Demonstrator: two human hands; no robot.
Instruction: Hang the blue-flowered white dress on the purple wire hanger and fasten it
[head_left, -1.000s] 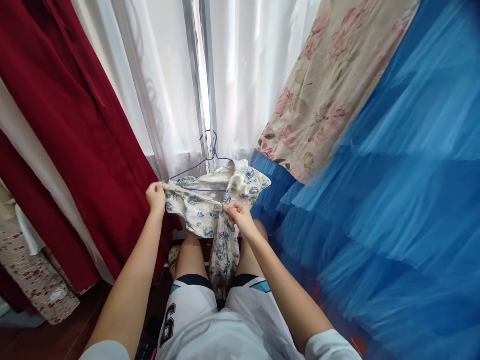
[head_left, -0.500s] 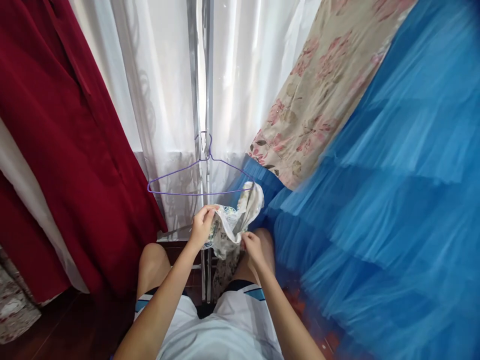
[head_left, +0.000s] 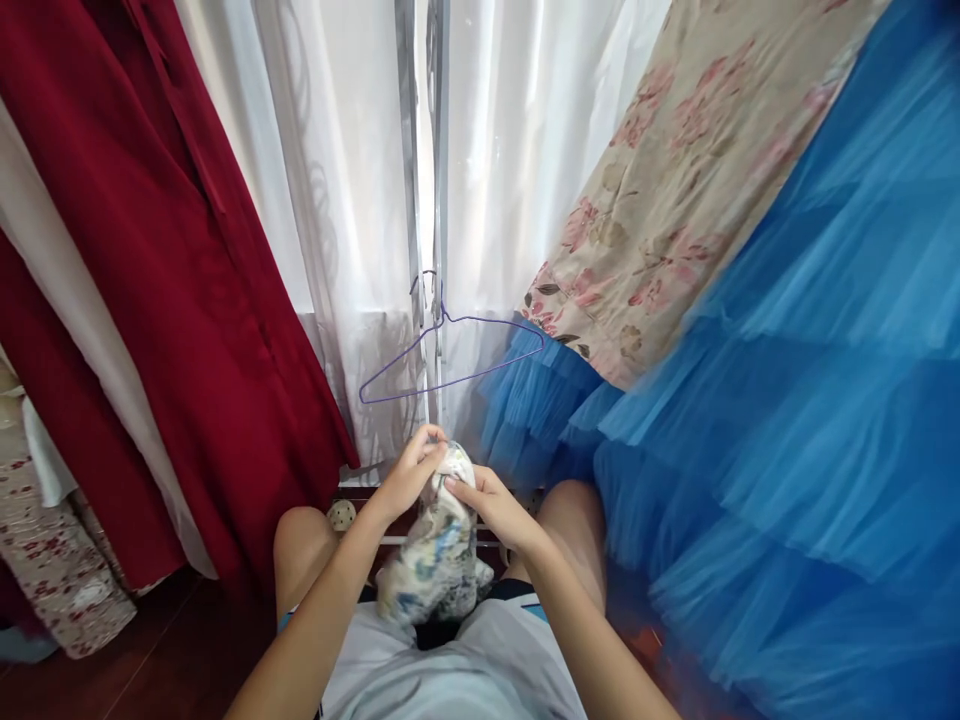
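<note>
Head view: a bunched floral garment [head_left: 439,550] is held at lower centre of the frame, over the lap. Its top is pinched by the left hand [head_left: 411,472] and the right hand [head_left: 486,502], both closed on the cloth, fingertips meeting. A bare purple wire hanger [head_left: 450,355] is seen just above, between white curtains [head_left: 352,200] and blue tulle [head_left: 787,400].

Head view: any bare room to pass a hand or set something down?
Free: the gap under the purple wire hanger, between the red hanging garment and the blue tulle skirt; also the dark wood floor lower left. Crowded: the lap, where the left hand and right hand grip the bunched floral cloth.
</note>
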